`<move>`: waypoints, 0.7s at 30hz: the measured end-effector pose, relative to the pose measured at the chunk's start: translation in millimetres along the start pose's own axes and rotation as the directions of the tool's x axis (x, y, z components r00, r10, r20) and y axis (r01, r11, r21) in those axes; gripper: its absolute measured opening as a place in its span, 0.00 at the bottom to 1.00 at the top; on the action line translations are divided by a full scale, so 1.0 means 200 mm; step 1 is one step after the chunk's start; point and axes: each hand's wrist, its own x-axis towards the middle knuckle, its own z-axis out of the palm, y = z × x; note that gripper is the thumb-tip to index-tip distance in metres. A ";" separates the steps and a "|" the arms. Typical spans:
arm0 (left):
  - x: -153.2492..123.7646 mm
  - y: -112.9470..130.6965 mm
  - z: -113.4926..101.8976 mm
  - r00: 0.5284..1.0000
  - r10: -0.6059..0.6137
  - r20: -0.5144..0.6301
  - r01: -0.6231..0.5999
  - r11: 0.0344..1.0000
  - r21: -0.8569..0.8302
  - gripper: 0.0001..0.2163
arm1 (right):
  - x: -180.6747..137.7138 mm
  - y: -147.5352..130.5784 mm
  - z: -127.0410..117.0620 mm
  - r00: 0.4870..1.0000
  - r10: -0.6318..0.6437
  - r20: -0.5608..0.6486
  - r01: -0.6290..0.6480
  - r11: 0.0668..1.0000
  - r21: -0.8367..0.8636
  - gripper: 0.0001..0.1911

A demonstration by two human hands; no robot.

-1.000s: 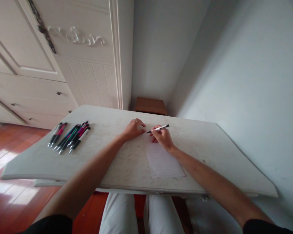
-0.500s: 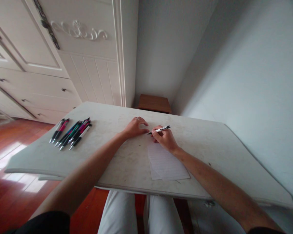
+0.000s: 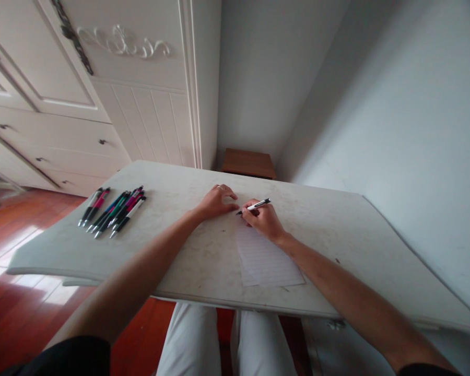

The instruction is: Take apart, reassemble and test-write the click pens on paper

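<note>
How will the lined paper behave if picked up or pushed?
The lined paper looks thin, so probably floppy; lifted by one corner, it would likely sag. Lying flat on the tabletop, it may slide or buckle when pushed. The right hand covers its far end, so tugging might crease it.

Worn white counter [image 3: 172, 188] open right of the bare right forearm [image 3: 337, 284], narrow gap between left fingers [image 3: 231, 207] and right fingers [image 3: 248, 216] — multicoloured click pens [image 3: 127, 218] obstructing the left end, pale grey wall [image 3: 415, 130] bounding the right side
</note>
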 end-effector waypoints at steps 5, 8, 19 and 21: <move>0.00 0.00 0.01 1.000 0.007 -0.007 -0.007 1.000 -0.007 0.13 | 0.00 0.00 0.00 0.999 0.028 0.022 -0.028 0.999 0.022 0.11; 0.00 0.01 0.00 1.000 -0.004 -0.010 0.004 1.000 -0.006 0.12 | -0.01 0.01 0.00 0.998 0.047 0.033 -0.048 0.998 0.034 0.11; 0.00 0.01 0.00 1.000 0.014 -0.005 -0.014 1.000 0.015 0.11 | -0.01 0.01 -0.01 1.000 0.018 0.015 -0.018 1.000 0.007 0.12; 0.00 0.01 0.00 1.000 0.018 -0.004 -0.018 1.000 0.011 0.11 | -0.01 0.01 -0.01 1.000 0.012 0.024 -0.012 1.000 0.013 0.12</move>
